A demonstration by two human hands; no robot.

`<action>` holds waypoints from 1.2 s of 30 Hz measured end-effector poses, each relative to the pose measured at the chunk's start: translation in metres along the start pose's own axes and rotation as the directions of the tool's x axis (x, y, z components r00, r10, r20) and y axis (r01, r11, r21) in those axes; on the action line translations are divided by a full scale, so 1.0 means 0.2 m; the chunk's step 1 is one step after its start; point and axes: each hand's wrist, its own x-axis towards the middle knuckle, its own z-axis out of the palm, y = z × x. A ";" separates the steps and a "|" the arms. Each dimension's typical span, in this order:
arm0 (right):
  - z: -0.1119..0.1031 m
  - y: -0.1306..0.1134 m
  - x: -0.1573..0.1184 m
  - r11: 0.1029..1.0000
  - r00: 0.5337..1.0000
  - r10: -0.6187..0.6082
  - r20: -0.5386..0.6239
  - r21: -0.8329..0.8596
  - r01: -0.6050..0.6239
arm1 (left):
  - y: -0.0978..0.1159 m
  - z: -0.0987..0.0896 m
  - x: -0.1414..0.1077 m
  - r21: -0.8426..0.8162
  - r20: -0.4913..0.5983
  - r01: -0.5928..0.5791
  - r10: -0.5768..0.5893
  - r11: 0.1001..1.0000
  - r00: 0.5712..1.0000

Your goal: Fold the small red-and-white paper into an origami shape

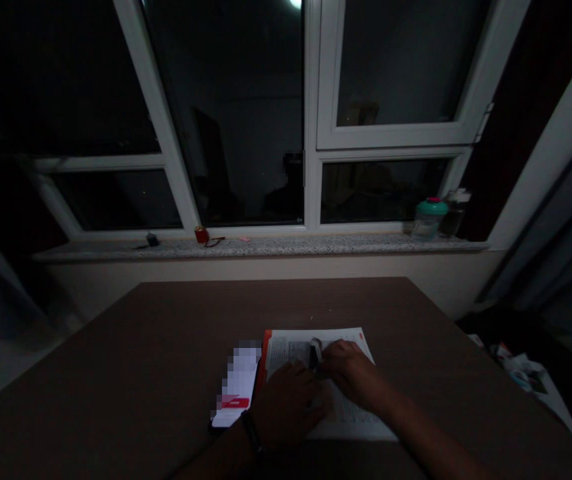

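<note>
An open book or magazine (280,341) with an orange left edge lies on the brown table. My left hand (291,403), with a dark band on its wrist, rests over the page's left part, fingers bent towards the middle. My right hand (351,370) comes in from the right, its fingers closed around the end of a small dark and pale object (315,350) too dim to name. The left fingertips are close to that object; whether they touch it is unclear. A lit phone (239,387) lies left of the book, beside my left wrist.
The brown table (176,333) reaches a wall below a window. Its granite sill (286,247) bears a red can (201,234), a teal-lidded jar (429,220) and a clear bottle (455,212). Papers (529,373) lie beyond the table's right edge.
</note>
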 end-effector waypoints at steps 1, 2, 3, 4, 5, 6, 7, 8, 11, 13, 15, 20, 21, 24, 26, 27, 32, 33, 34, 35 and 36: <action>-0.01 0.00 0.00 1.000 1.000 0.015 -0.001 -0.028 -0.015 | 0.00 -0.01 0.00 0.001 -0.026 0.041 -0.041 0.999 0.999; -0.02 -0.01 0.00 0.998 1.000 0.028 -0.003 -0.053 -0.028 | 0.00 -0.01 0.00 0.000 -0.055 0.089 -0.089 0.996 0.994; -0.02 -0.02 0.00 0.996 0.999 0.039 -0.004 -0.074 -0.040 | 0.00 -0.02 0.01 -0.004 -0.083 0.136 -0.136 0.991 0.987; -0.03 -0.02 0.00 0.995 0.999 0.048 -0.002 -0.091 -0.048 | -0.01 -0.02 0.01 -0.012 -0.104 0.173 -0.173 0.985 0.979; -0.03 -0.02 0.01 0.993 0.999 0.053 0.004 -0.106 -0.053 | -0.02 -0.03 0.01 -0.020 -0.106 0.186 -0.187 0.982 0.977; -0.03 -0.03 0.01 0.991 0.998 0.058 0.011 -0.120 -0.056 | -0.02 -0.02 0.01 -0.021 -0.100 0.189 -0.190 0.982 0.977; -0.02 -0.03 0.01 0.989 0.998 0.064 0.019 -0.135 -0.061 | -0.03 -0.02 0.01 -0.015 -0.084 0.180 -0.181 0.984 0.980; -0.01 -0.02 0.02 0.987 0.997 0.071 0.026 -0.149 -0.066 | -0.03 -0.02 0.01 -0.006 -0.061 0.164 -0.164 0.986 0.985; 0.02 -0.02 0.02 0.986 0.995 0.088 0.042 -0.146 -0.081 | -0.04 0.00 0.01 0.019 0.007 0.125 -0.125 0.992 0.992; 0.05 -0.01 0.03 0.993 0.995 0.092 0.032 -0.071 -0.090 | -0.03 0.00 0.01 0.023 0.037 0.117 -0.117 0.993 0.992; 0.08 -0.01 0.03 0.993 0.993 0.117 -0.005 0.015 -0.117 | -0.03 0.00 0.01 0.020 0.061 0.112 -0.113 0.993 0.992; 0.13 0.00 0.04 0.974 0.975 0.203 -0.096 0.121 -0.191 | -0.03 -0.03 0.02 -0.017 0.105 0.117 -0.114 0.993 0.988; 0.14 0.00 0.05 0.971 0.971 0.215 -0.107 0.131 -0.201 | -0.03 -0.03 0.02 -0.024 0.112 0.117 -0.113 0.993 0.987; 0.15 -0.01 0.06 0.962 0.957 0.256 -0.139 0.136 -0.238 | -0.03 -0.04 0.02 -0.021 0.156 0.109 -0.104 0.994 0.982; 0.16 -0.02 0.06 0.957 0.948 0.278 -0.154 0.128 -0.260 | -0.03 -0.05 0.02 -0.013 0.188 0.108 -0.104 0.994 0.977; 0.16 -0.02 0.06 0.955 0.945 0.286 -0.161 0.122 -0.269 | -0.03 -0.05 0.02 -0.017 0.192 0.102 -0.097 0.995 0.977; 0.17 -0.02 0.06 0.954 0.938 0.297 -0.177 0.101 -0.282 | -0.02 -0.05 0.00 -0.059 0.177 0.059 -0.048 0.997 0.983; 0.17 -0.02 0.06 0.954 0.938 0.297 -0.178 0.096 -0.284 | -0.02 -0.04 0.00 -0.055 0.177 0.064 -0.054 0.996 0.983; 0.17 -0.02 0.06 0.954 0.938 0.297 -0.180 0.087 -0.285 | -0.02 -0.03 0.00 -0.050 0.178 0.070 -0.060 0.996 0.982; 0.17 -0.02 0.06 0.955 0.938 0.295 -0.183 0.076 -0.285 | -0.02 -0.03 0.00 -0.045 0.176 0.072 -0.063 0.996 0.982; 0.17 -0.02 0.06 0.957 0.939 0.291 -0.185 0.065 -0.284 | -0.02 -0.02 0.00 -0.043 0.174 0.068 -0.059 0.997 0.983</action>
